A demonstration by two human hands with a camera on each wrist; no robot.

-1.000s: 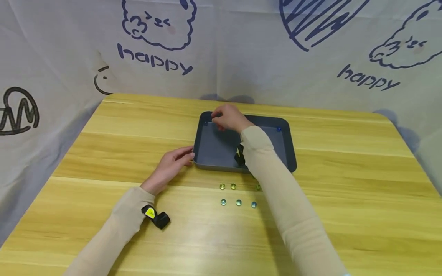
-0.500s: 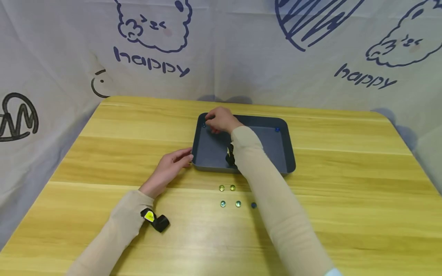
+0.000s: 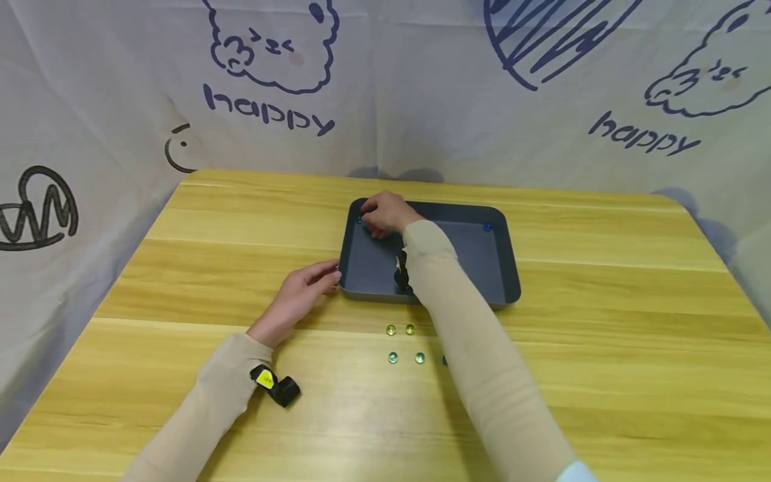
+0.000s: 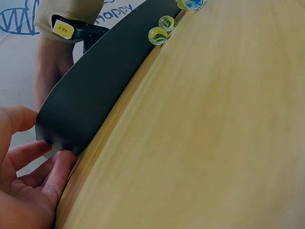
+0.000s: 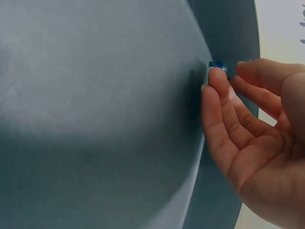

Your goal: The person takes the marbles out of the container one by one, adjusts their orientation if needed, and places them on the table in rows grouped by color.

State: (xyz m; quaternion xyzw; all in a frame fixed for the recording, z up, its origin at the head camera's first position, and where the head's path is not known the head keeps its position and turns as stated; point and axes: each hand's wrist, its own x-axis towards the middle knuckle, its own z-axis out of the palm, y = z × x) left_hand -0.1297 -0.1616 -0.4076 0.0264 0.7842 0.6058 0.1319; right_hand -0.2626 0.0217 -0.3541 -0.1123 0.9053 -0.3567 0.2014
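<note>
A shallow dark grey tray [image 3: 476, 261] rests on the wooden table. My left hand [image 3: 298, 298] touches the outside of its near left corner, and in the left wrist view fingertips [image 4: 66, 156] meet the outer wall. My right hand [image 3: 387, 213] reaches into the far left corner of the tray. A blue glass marble [image 5: 218, 65] shows right at its fingertips, with the thumb close by; I cannot tell if the fingers pinch it. Another blue marble [image 3: 487, 227] sits in the far right corner.
Before the tray lie two yellow-green marbles [image 3: 400, 330] and two teal marbles [image 3: 406, 357]. A darker blue marble [image 3: 445, 360] is partly hidden by the right sleeve [image 3: 482, 348]. A white cloth with drawings [image 3: 421, 87] hangs behind the table.
My right hand has moved slightly left and down into the tray's far left corner. The right sleeve now covers a green marble seen before. My left hand stays at the tray.
</note>
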